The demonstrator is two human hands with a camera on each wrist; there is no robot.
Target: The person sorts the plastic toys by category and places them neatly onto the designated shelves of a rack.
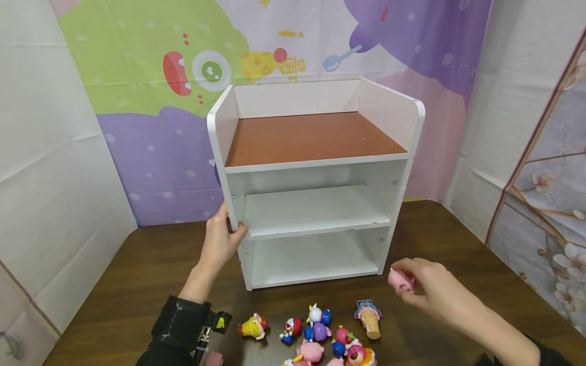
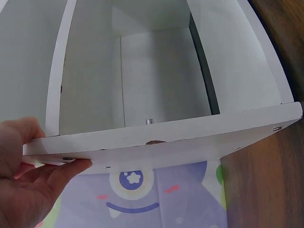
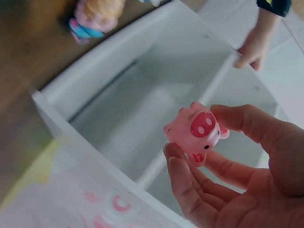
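A small white shelf unit (image 1: 316,231) with a brown top board (image 1: 316,137) stands on the table. My left hand (image 1: 220,239) grips the front edge of its left side panel (image 2: 156,137), thumb on the inner side and fingers behind, as the left wrist view shows. In my right hand (image 1: 439,287) a pink pig figurine (image 3: 190,130) is pinched between thumb and fingers, its red snout and one black eye showing in the right wrist view. That hand hovers to the right of the unit, over the table. Both lower compartments hold nothing.
Several small toy figures lie in front of the unit, among them a yellow-clad figure (image 1: 253,326), an ice-cream-cone figure (image 1: 370,320), a red-and-blue one (image 1: 290,330) and another pink pig (image 1: 310,351). A cartoon-printed cloth (image 1: 151,168) hangs behind the brown table (image 1: 155,259).
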